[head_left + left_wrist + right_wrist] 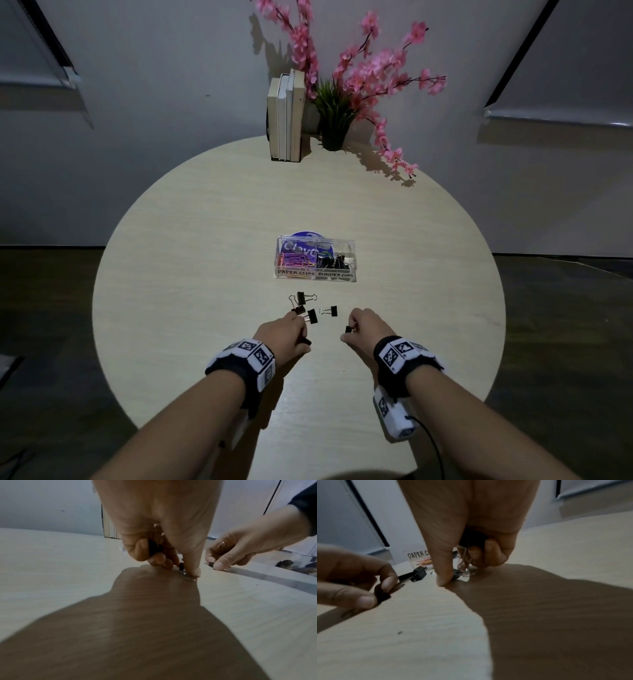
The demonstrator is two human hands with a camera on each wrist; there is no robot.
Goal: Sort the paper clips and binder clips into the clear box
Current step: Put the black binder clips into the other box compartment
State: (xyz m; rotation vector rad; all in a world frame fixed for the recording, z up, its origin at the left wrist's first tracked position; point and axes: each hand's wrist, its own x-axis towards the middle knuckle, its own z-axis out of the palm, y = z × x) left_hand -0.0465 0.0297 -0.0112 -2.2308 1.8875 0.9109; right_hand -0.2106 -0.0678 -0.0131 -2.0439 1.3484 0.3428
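The clear box stands mid-table, labelled for paper clips on the left and binder clips on the right; coloured paper clips and black binder clips lie inside. Loose black binder clips lie just in front of it. My left hand keeps one binder clip in its curled fingers and pinches another at the table. My right hand grips a binder clip in its curled fingers, wire handles sticking out, and pinches a second clip under its thumb.
The round wooden table carries upright books and a potted plant with pink blossoms at its far edge. Dark floor surrounds the table. My forearms wear marker-covered wrist bands.
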